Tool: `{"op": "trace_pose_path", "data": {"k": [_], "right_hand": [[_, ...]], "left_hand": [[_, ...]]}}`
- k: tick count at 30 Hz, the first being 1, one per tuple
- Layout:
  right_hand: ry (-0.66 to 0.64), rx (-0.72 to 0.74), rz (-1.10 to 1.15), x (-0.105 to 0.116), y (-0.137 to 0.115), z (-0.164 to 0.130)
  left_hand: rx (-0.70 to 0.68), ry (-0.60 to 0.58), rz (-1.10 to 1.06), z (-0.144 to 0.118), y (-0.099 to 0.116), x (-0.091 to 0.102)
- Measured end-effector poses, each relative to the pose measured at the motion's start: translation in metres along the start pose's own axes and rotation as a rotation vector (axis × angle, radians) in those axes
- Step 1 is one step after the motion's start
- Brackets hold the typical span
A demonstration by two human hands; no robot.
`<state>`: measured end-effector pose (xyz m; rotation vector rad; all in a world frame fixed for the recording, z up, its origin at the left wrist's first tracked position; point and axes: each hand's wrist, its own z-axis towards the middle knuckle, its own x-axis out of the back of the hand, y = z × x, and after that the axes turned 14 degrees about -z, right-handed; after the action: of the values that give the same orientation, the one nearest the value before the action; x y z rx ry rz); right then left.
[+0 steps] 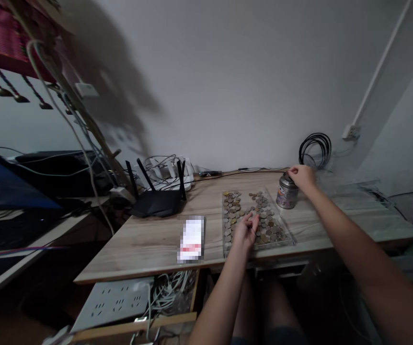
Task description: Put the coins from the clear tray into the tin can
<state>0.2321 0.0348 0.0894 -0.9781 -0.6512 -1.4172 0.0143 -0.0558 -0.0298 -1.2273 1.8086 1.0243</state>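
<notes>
Many coins (270, 224) in silver and brass tones lie spread in a shallow clear tray (288, 235) on the desk. Over the tray's near part is my left hand (246, 231), palm turned up and fingers loosely bent and apart, with nothing visible in it. Right of the tray stands a round printed tin can (287, 194) with a metal lid. My right hand (303, 177) is at the top of this can, its thumb and fingers pinched together at the lid. Whatever the pinch holds, if anything, is hidden.
A black router (158, 202) with several antennas and white devices with cables (170, 167) stand at the left back. A blurred white phone-shaped item (191, 238) lies left of the tray. Coiled black cable (315, 149) leans against the wall. Below, an open drawer holds a power strip (115, 299).
</notes>
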Motion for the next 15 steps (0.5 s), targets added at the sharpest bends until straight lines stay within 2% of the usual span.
{"op": "trace_pose_path", "data": {"k": [3,6,8,10,11,13,14,15], "right_hand": [[-0.115,-0.073,-0.189,-0.005,0.017,0.024],[-0.173,-0.075,-0.252,-0.011,0.018,0.029],[-0.169,-0.075,-0.263,-0.01,0.013,0.026],[-0.081,-0.044,-0.251,-0.005,0.003,0.012],[-0.02,0.001,-0.223,-0.004,-0.005,0.0],[0.054,0.191,-0.132,-0.005,-0.023,-0.036],[0.012,0.331,-0.07,-0.008,-0.034,-0.057],[-0.068,0.536,-0.003,-0.013,-0.044,-0.08]], "left_hand": [[0.007,-0.002,0.039,0.0,-0.001,-0.001],[0.011,-0.036,0.052,-0.001,0.0,0.0],[0.027,-0.05,0.039,0.0,0.001,0.001],[0.04,-0.057,0.007,0.0,0.003,0.001],[0.042,-0.06,-0.014,0.0,0.003,0.002],[0.039,-0.07,-0.049,0.0,0.003,0.002],[0.034,-0.079,-0.059,0.0,0.003,0.002],[0.028,-0.088,-0.063,0.0,0.003,0.003]]}}
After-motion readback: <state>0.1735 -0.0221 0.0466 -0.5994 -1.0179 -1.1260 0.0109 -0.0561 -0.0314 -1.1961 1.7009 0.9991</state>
